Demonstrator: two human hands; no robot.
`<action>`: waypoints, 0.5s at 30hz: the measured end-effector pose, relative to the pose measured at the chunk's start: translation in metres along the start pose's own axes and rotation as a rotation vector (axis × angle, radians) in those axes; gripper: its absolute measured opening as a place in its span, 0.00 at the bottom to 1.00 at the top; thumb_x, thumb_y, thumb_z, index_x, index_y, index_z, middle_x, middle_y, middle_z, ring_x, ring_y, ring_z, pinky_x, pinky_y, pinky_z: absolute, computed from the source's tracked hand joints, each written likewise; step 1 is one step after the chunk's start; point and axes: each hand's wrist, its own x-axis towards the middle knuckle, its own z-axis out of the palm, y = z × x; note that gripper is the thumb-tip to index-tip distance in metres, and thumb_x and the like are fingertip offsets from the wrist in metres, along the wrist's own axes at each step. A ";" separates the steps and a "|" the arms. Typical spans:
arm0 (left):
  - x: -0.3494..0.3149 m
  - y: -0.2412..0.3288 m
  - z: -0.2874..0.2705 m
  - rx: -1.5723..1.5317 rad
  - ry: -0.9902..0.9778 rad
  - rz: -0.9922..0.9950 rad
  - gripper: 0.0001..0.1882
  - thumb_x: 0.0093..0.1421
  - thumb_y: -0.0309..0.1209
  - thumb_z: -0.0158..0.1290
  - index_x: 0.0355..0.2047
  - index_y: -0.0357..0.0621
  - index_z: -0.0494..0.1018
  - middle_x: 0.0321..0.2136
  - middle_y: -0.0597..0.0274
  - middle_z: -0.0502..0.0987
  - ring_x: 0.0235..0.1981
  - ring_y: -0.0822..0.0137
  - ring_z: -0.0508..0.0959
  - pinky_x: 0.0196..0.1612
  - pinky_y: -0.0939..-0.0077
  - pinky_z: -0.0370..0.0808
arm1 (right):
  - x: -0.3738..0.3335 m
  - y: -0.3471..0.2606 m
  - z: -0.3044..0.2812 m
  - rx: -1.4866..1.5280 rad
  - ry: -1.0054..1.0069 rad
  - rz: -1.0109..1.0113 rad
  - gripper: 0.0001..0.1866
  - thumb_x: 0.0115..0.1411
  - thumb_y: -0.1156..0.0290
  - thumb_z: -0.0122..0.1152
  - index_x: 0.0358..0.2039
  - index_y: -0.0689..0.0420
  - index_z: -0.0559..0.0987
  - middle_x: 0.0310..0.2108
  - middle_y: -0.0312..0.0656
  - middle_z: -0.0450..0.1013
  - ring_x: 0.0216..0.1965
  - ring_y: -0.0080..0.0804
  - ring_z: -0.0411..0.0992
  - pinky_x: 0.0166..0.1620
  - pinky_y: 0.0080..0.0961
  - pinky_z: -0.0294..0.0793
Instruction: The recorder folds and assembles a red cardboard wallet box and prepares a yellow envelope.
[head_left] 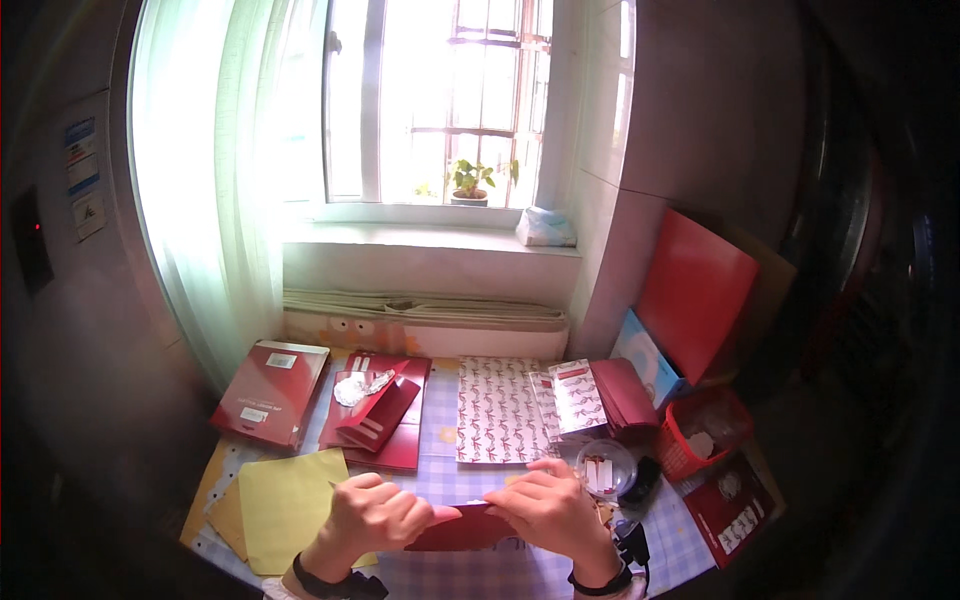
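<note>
Low over the table, near its front edge, a dark red piece of card or folded paper [462, 532] is held between both hands. My left hand [372, 515] pinches it at the left end, its thumb pointing inward along the top edge. The fingers of my right hand [545, 508] grip the same edge farther right. Something small and white shows by the right fingertips, too small to name. Beyond the hands lies a white sheet with a red bow-like pattern [498, 412]. Yellow paper [288, 505] lies beside my left forearm.
Red folders [408, 450] with a white decoration lie behind my left hand, and a red box [270, 393] farther left. To the right are a round clear tub [606, 466], a red basket [682, 455], a red card [715, 508] and a tall red panel [697, 285]. The checked tablecloth [450, 575] covers the table.
</note>
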 end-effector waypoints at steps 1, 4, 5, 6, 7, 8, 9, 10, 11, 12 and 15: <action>0.001 0.003 0.002 0.005 0.017 0.022 0.29 0.47 0.47 0.60 0.07 0.53 0.51 0.06 0.73 0.49 0.07 0.77 0.55 0.13 0.84 0.50 | 0.001 -0.005 0.001 -0.028 -0.016 -0.018 0.08 0.44 0.67 0.65 0.27 0.49 0.79 0.20 0.31 0.73 0.25 0.24 0.72 0.38 0.25 0.67; 0.001 0.011 0.009 -0.015 0.001 0.067 0.21 0.46 0.37 0.57 0.08 0.53 0.55 0.07 0.73 0.51 0.08 0.79 0.57 0.14 0.84 0.51 | 0.001 -0.015 0.010 0.005 -0.007 -0.025 0.08 0.43 0.72 0.62 0.27 0.50 0.79 0.21 0.31 0.73 0.25 0.23 0.72 0.37 0.24 0.68; -0.001 0.013 0.010 -0.009 0.004 0.102 0.18 0.45 0.33 0.55 0.09 0.53 0.56 0.08 0.73 0.52 0.09 0.79 0.58 0.14 0.84 0.52 | 0.002 -0.019 0.012 0.003 0.003 -0.032 0.08 0.43 0.73 0.61 0.27 0.50 0.79 0.21 0.31 0.73 0.26 0.23 0.72 0.37 0.24 0.68; 0.001 0.013 0.007 -0.014 0.014 0.096 0.13 0.41 0.30 0.52 0.10 0.54 0.58 0.09 0.73 0.52 0.09 0.79 0.59 0.14 0.84 0.52 | 0.005 -0.026 0.010 -0.034 0.021 -0.029 0.10 0.40 0.76 0.60 0.27 0.51 0.78 0.21 0.30 0.73 0.25 0.22 0.72 0.34 0.22 0.68; 0.000 0.014 0.005 -0.010 0.015 0.096 0.13 0.41 0.30 0.52 0.10 0.54 0.58 0.09 0.73 0.52 0.09 0.79 0.59 0.14 0.84 0.52 | 0.005 -0.027 0.009 -0.035 0.023 -0.033 0.10 0.40 0.76 0.60 0.27 0.51 0.78 0.21 0.30 0.73 0.25 0.22 0.72 0.34 0.22 0.68; 0.000 0.013 0.005 -0.029 0.012 0.097 0.14 0.43 0.31 0.53 0.10 0.54 0.57 0.09 0.73 0.52 0.09 0.79 0.58 0.14 0.84 0.52 | 0.005 -0.027 0.010 -0.040 0.033 -0.045 0.10 0.40 0.75 0.60 0.27 0.50 0.78 0.20 0.29 0.73 0.24 0.22 0.72 0.33 0.21 0.68; -0.001 0.013 0.005 -0.047 0.009 0.098 0.16 0.45 0.32 0.54 0.10 0.54 0.57 0.08 0.73 0.52 0.09 0.79 0.58 0.14 0.84 0.51 | 0.005 -0.027 0.010 -0.046 0.043 -0.057 0.10 0.39 0.75 0.60 0.26 0.50 0.78 0.19 0.28 0.73 0.24 0.21 0.72 0.31 0.20 0.68; -0.001 0.013 0.005 -0.046 0.011 0.100 0.16 0.45 0.32 0.54 0.10 0.54 0.57 0.08 0.73 0.52 0.09 0.79 0.58 0.14 0.84 0.51 | 0.005 -0.027 0.009 -0.049 0.045 -0.058 0.10 0.39 0.75 0.60 0.26 0.50 0.78 0.19 0.28 0.73 0.24 0.21 0.72 0.31 0.20 0.68; -0.001 0.014 0.005 -0.049 0.018 0.099 0.18 0.47 0.35 0.55 0.10 0.54 0.56 0.08 0.74 0.51 0.09 0.79 0.57 0.14 0.84 0.50 | 0.005 -0.028 0.009 -0.051 0.052 -0.063 0.10 0.39 0.75 0.60 0.26 0.50 0.78 0.19 0.28 0.73 0.23 0.21 0.72 0.30 0.20 0.67; -0.001 0.014 0.004 -0.052 0.025 0.098 0.20 0.49 0.37 0.55 0.10 0.54 0.56 0.08 0.74 0.51 0.09 0.79 0.56 0.14 0.84 0.49 | 0.006 -0.028 0.008 -0.053 0.060 -0.068 0.10 0.39 0.75 0.60 0.26 0.50 0.78 0.19 0.27 0.72 0.23 0.20 0.72 0.29 0.19 0.67; 0.001 0.016 0.003 -0.016 0.035 0.102 0.23 0.52 0.41 0.55 0.10 0.54 0.55 0.08 0.74 0.50 0.09 0.79 0.56 0.14 0.83 0.48 | 0.006 -0.031 0.006 -0.056 0.076 -0.057 0.10 0.39 0.75 0.61 0.26 0.50 0.78 0.19 0.27 0.73 0.22 0.20 0.72 0.28 0.18 0.67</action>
